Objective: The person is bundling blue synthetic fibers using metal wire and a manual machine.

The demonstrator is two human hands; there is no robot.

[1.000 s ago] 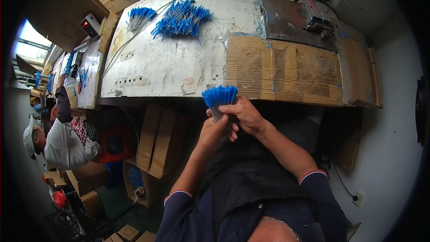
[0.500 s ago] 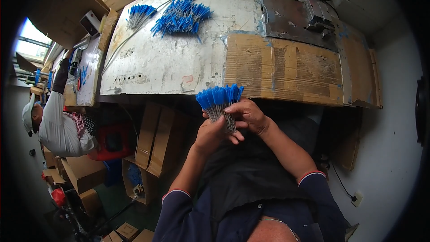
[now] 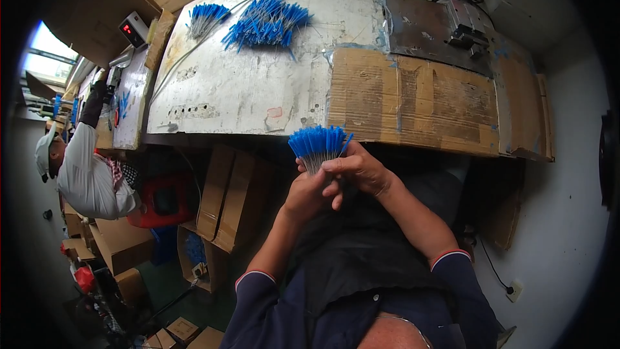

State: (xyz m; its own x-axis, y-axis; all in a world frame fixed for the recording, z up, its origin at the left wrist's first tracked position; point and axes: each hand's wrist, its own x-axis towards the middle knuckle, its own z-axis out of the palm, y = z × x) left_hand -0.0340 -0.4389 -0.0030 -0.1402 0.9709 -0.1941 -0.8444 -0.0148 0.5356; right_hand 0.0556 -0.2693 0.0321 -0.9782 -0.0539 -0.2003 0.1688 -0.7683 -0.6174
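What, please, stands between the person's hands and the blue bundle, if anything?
Nothing visible: the left hand grips the bundle by its grey lower part, and the right hand is against its right side.

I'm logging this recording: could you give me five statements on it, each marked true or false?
1. The left hand and right hand both hold the bundle. True.
2. The bundle's end nearest the person is blue. False: the end toward the table is.
3. The large pile lies right of the small pile. True.
4. The metal plate lies beyond the cardboard. True.
5. The cardboard lies left of both piles. False: right of them.
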